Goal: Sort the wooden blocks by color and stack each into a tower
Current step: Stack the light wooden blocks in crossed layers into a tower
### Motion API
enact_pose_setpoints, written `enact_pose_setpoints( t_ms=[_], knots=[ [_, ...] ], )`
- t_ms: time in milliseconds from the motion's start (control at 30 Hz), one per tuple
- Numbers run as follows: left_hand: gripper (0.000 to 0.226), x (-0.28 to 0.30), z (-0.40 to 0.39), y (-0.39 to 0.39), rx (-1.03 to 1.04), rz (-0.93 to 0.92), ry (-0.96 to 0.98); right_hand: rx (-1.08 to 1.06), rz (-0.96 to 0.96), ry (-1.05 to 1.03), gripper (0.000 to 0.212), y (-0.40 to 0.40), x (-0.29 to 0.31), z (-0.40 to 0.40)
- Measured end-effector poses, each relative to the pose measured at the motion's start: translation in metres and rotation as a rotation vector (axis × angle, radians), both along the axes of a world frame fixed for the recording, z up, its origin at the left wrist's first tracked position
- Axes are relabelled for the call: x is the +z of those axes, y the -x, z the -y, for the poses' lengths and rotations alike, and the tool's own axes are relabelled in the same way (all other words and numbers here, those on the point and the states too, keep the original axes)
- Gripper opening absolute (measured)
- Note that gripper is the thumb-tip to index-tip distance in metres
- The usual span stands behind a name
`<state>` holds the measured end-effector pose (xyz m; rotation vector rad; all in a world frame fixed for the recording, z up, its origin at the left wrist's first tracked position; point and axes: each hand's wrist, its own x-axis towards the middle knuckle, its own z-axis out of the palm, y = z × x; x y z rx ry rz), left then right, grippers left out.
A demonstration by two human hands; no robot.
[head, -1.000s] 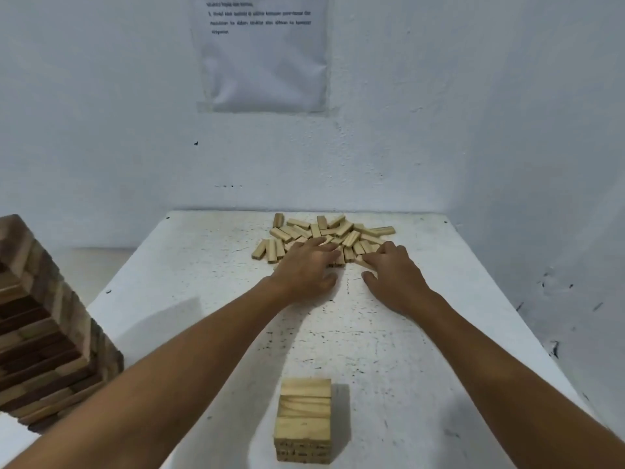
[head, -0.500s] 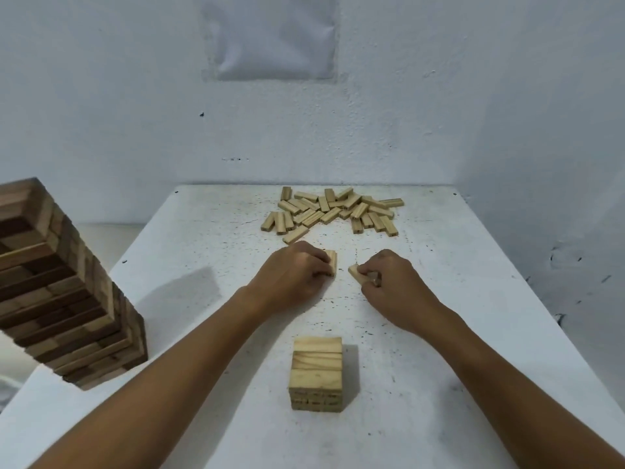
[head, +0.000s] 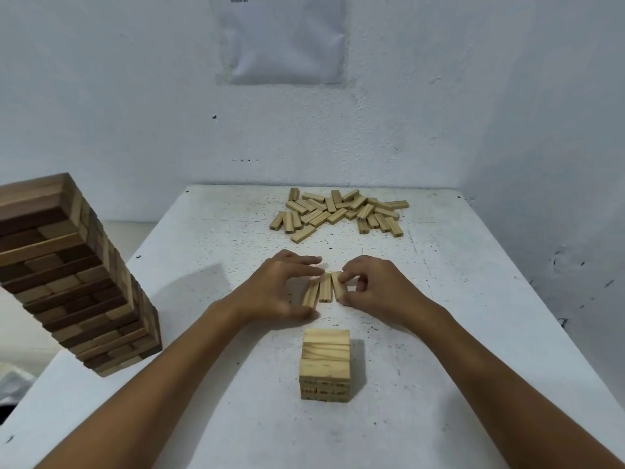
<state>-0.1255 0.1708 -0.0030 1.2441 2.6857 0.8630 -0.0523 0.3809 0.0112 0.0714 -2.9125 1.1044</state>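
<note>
Three light wooden blocks lie side by side on the white table between my hands. My left hand curls round the left block, thumb at its near end and fingers at its far end. My right hand pinches the right block. A short tower of light blocks stands near me, in front of both hands. A pile of several loose light blocks lies at the far side of the table.
A tall tower of mixed brown blocks stands at the table's left edge. White walls close in behind and on the right. A paper sheet hangs on the back wall.
Both hands drew back from the loose pile toward me, each bringing blocks. The blocks now lie together in a row between the hands.
</note>
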Motion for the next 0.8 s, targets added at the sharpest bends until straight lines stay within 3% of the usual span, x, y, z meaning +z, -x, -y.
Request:
enact_pose_setpoints(
  t_ms=[133,433,800],
  knots=[
    [0.067,-0.0019,-0.0023,0.0045,0.066,0.110,-0.010,0.000,-0.012,0.048,0.017,-0.0014,0.0008,0.0013],
    [0.076,-0.0036,-0.0078,-0.0017,0.122,0.141,-0.191,0.020,0.017,0.076,0.045,-0.0004,0.0018,0.0014],
    [0.067,-0.0058,-0.0083,-0.0047,0.111,0.071,-0.173,0.049,-0.009,0.087,0.050,-0.0006,-0.0008,0.0023]
  ],
)
